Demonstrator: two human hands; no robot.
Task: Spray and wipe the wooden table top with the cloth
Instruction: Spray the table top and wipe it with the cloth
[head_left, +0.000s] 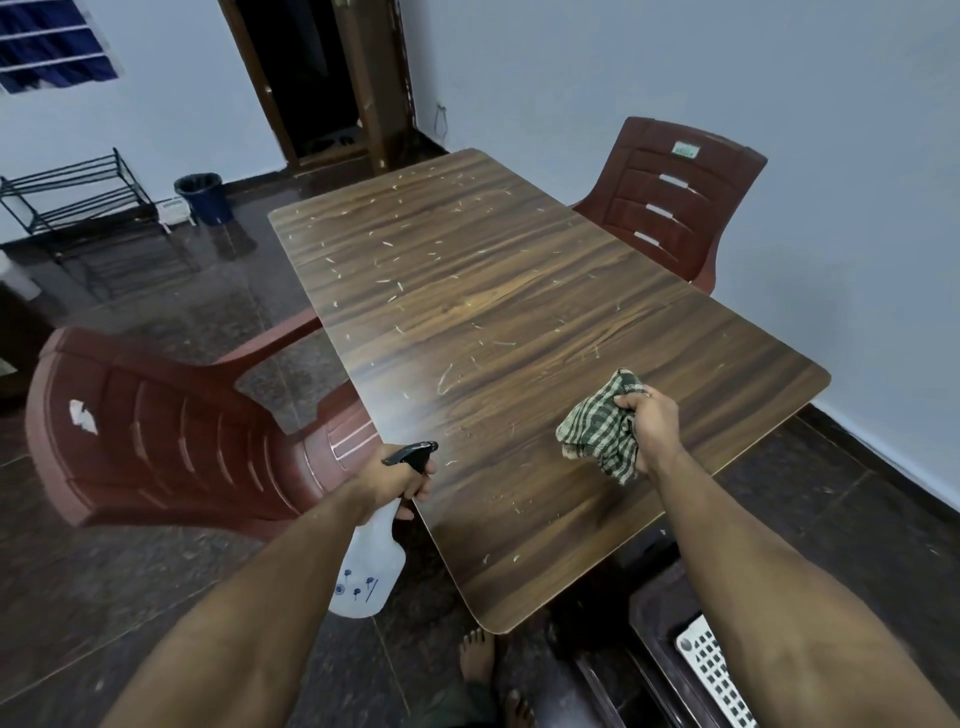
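The wooden table (519, 322) fills the centre, strewn with pale scraps. At 7 o'clock the left hand (397, 480) clasps a spray bottle (371, 566). At 4 o'clock the right hand (649, 423) clutches the checked cloth (600, 426) above the table.

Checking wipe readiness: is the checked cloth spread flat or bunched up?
Bunched. The checked cloth hangs crumpled from the right hand above the table top.
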